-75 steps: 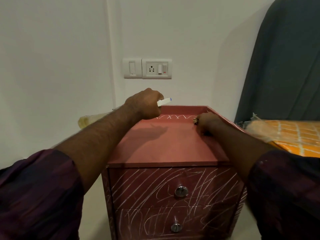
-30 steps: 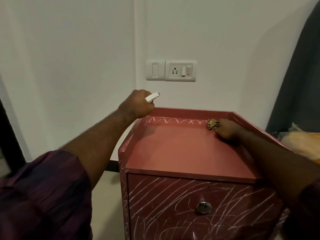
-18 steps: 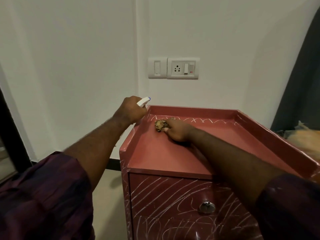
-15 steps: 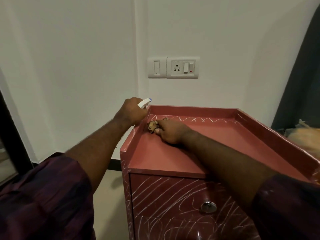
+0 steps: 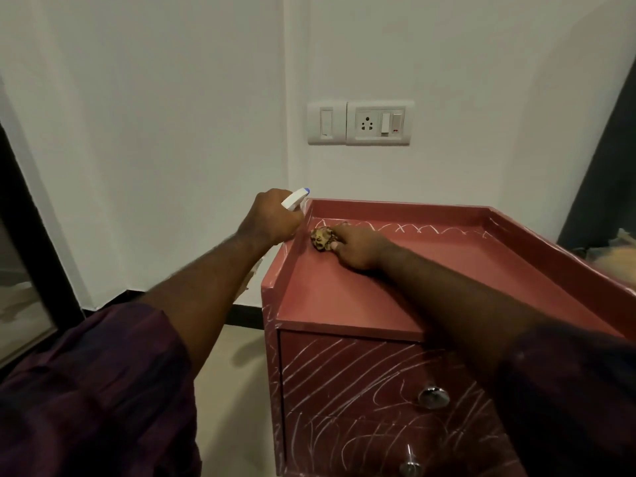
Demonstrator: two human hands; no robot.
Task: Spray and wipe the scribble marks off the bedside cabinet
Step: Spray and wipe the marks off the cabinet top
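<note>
The red bedside cabinet (image 5: 444,270) has a raised rim round its top. White scribble marks (image 5: 423,229) run along the back inner edge, and more cover the drawer fronts (image 5: 347,376). My right hand (image 5: 358,246) presses a small crumpled brown cloth (image 5: 320,237) against the top at the back left corner. My left hand (image 5: 272,218) grips a spray bottle, of which only the white nozzle (image 5: 295,199) with a blue tip shows, just outside the cabinet's left rim.
A white wall with a switch and socket plate (image 5: 359,122) stands behind the cabinet. A dark headboard (image 5: 602,173) and bedding (image 5: 616,256) lie to the right. A dark door frame (image 5: 31,228) is at the left, with pale floor (image 5: 227,390) beside the cabinet.
My right hand has dragged the cloth from the right back corner across to the left back corner. My left hand with the bottle has sunk a little towards the left rim.
</note>
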